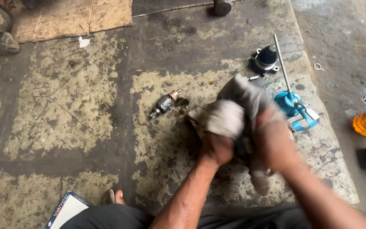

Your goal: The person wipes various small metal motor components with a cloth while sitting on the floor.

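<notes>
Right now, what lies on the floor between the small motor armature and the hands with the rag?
Nothing lies there: in the head view only bare stained floor separates the armature from the rag.

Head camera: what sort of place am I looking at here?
Probably a repair workshop, working on the ground. The concrete floor is stained with oil, a motor armature and a black motor part lie loose on it, and both hands, left hand and right hand, grip a grey rag.

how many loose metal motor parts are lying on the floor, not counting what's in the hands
2: an armature left of the rag, and a black housing behind it. The left hand and right hand grip the rag, which may hide another part.
</notes>
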